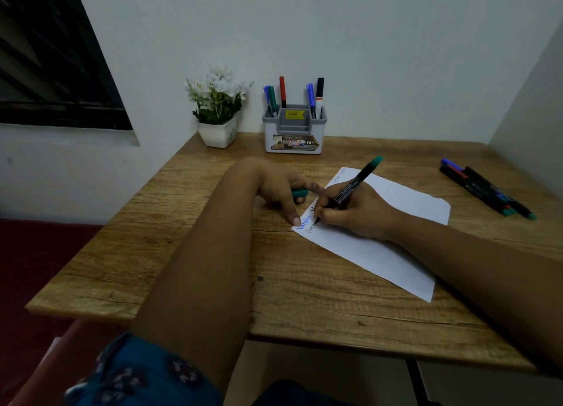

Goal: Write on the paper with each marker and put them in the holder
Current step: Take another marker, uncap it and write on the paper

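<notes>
A white sheet of paper lies slanted on the wooden table, with blue and dark writing at its near-left corner. My right hand grips a black marker with a green end, its tip touching the paper by the writing. My left hand holds the marker's green cap in its curled fingers, while one finger presses the paper's corner. A grey and white holder stands at the back of the table with several markers upright in it. Several more markers lie loose at the right.
A white pot of white flowers stands left of the holder against the wall. A wall closes off the table's right side. The table's left edge drops to a dark red floor. A dark window is at upper left.
</notes>
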